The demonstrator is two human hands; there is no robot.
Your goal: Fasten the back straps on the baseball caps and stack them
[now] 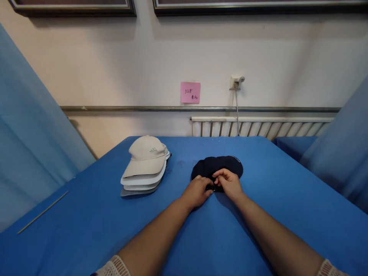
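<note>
A dark navy cap [219, 165] lies flat on the blue table [86, 214], its brim pointing away from me. My left hand [196, 191] and my right hand [229, 182] meet at the cap's near edge, both with fingers pinched on its back strap and small buckle. To the left, a stack of caps [146, 165] rests on the table, a beige one on top with white and grey ones beneath.
A thin wooden stick [43, 212] lies near the table's left edge. Blue curtains [25, 126] hang on both sides. Behind the table stands a white radiator [258, 127], with a pink note [190, 92] and a wall socket [236, 81] above it.
</note>
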